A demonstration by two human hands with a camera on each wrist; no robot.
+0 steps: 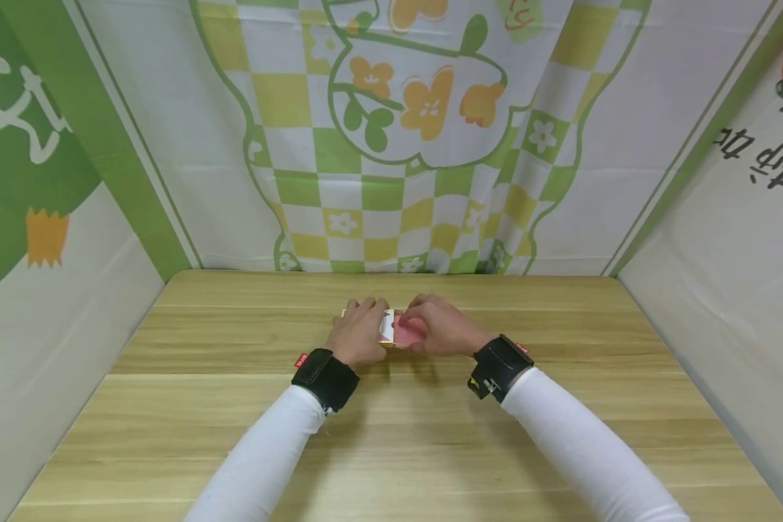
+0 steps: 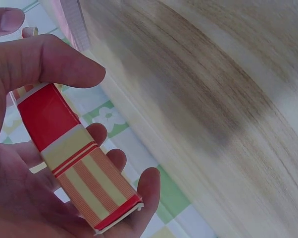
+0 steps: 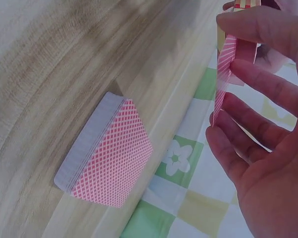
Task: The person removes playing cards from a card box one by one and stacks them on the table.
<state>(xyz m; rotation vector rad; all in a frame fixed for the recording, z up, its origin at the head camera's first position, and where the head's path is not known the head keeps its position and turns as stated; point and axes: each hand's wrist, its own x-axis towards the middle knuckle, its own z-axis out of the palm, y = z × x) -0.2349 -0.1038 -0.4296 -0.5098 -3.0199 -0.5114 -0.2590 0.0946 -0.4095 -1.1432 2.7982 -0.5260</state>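
Observation:
My left hand (image 1: 359, 333) grips a small card box (image 2: 87, 171) with cream and red stripes, its thumb on one side and fingers curled round the other. Between the thumb and fingers of my right hand (image 1: 449, 328) is a thin playing card (image 3: 223, 82) with a red-patterned back, tilted on edge beside the box. Both hands are close together near the table's far side. In the right wrist view a deck of cards (image 3: 117, 158), red lattice back up, lies on the table below the right hand. A white panel with a letter A shows between the hands in the head view.
The light wooden table (image 1: 424, 449) reaches to a green, yellow and white checked curtain (image 1: 378, 196) just beyond the hands. White fabric walls (image 1: 711, 304) stand along both sides. Black straps (image 1: 501, 365) circle both wrists over white sleeves.

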